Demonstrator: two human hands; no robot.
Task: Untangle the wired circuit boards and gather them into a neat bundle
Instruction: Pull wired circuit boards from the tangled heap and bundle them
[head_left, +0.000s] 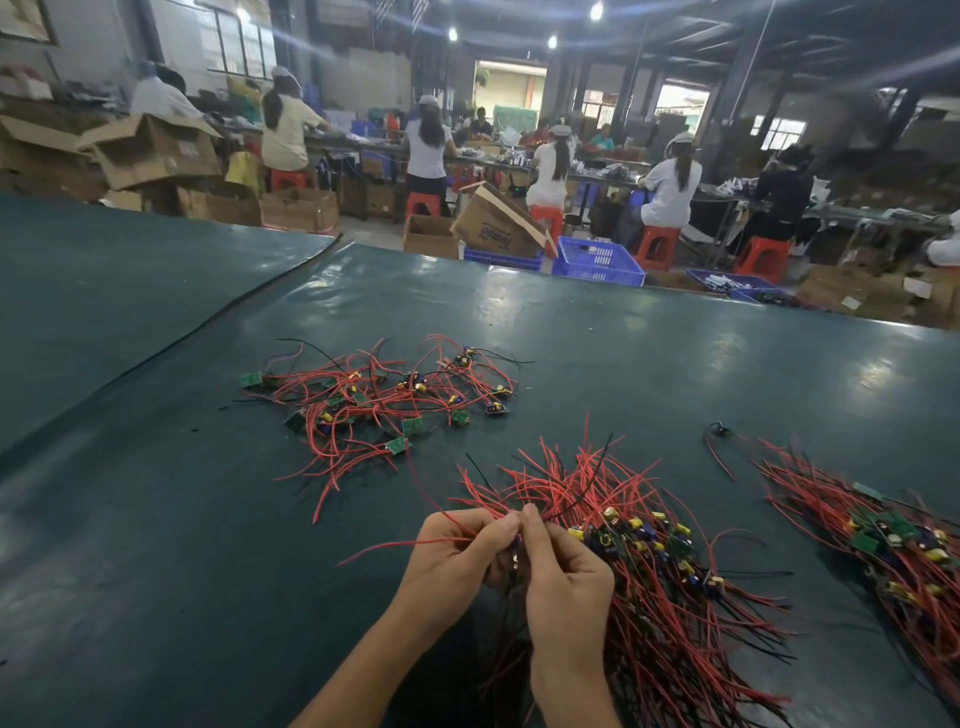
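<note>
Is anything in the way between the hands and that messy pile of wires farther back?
Nothing visible. Only bare table lies between the tangled pile and the left hand and right hand, which pinch red wires by the gathered bundle.

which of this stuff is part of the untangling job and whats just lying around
Part of the job: tangled pile, gathered bundle pinched by left hand and right hand, second bundle at the right.
Just lying about: blue crate, cardboard box, both beyond the table.
</note>
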